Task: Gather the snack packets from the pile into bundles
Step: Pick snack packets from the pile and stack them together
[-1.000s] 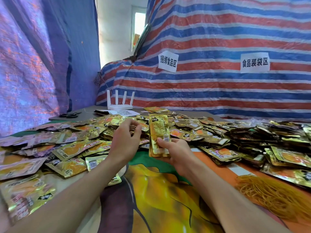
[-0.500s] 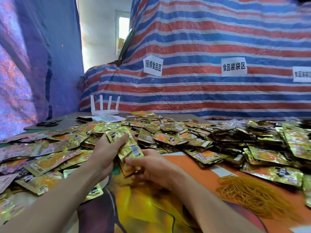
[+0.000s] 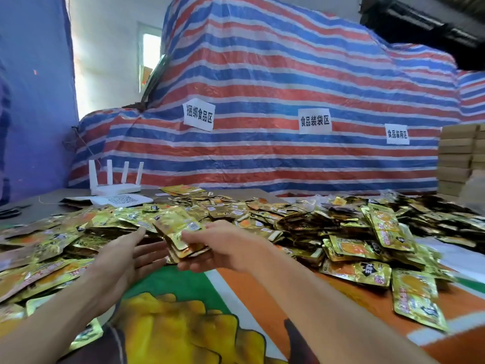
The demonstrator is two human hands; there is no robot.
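A wide pile of gold snack packets (image 3: 275, 222) covers the table from left to right. My right hand (image 3: 225, 248) grips a stack of gold packets (image 3: 178, 232), thumb on top and fingers curled beneath, holding it tilted just above the table's middle. My left hand (image 3: 126, 261) is beside the stack on its left, palm turned toward it and fingers straight, holding nothing. Whether its fingertips touch the stack is not clear.
A printed orange, green and yellow sheet (image 3: 183, 311) covers the near table. A white router (image 3: 115, 185) and a white card with a QR code (image 3: 123, 199) sit at the back left, scissors (image 3: 10, 211) at the far left. A striped tarp (image 3: 262, 114) rises behind; cardboard boxes (image 3: 459, 158) stand right.
The stack was upright in my right hand, then both hands held it low. Now my left hand has let go and opened, and the view has swung right and up.
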